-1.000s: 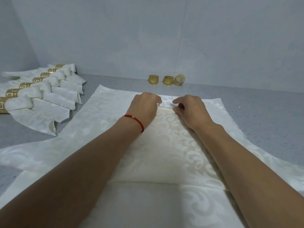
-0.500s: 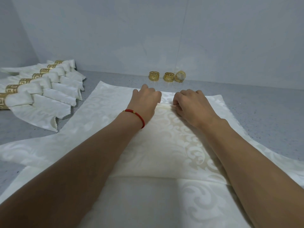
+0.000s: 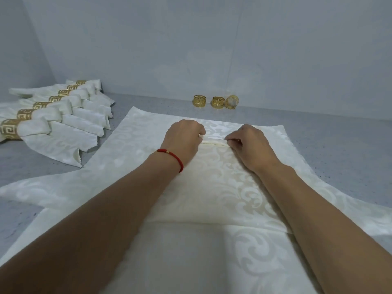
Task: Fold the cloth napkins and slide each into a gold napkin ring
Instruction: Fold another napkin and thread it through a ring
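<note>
Both forearms cover much of the cloth napkin (image 3: 214,187). Left hand (image 3: 182,141) and right hand (image 3: 250,145) each pinch its raised fold; fingertips are hidden. Beyond the grip, three gold napkin rings (image 3: 216,101) stand on the grey surface (image 3: 328,145) against the wall (image 3: 212,49).

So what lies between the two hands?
In the head view, the napkin's folded edge runs from the left hand to the right hand, both pinching it.
</note>
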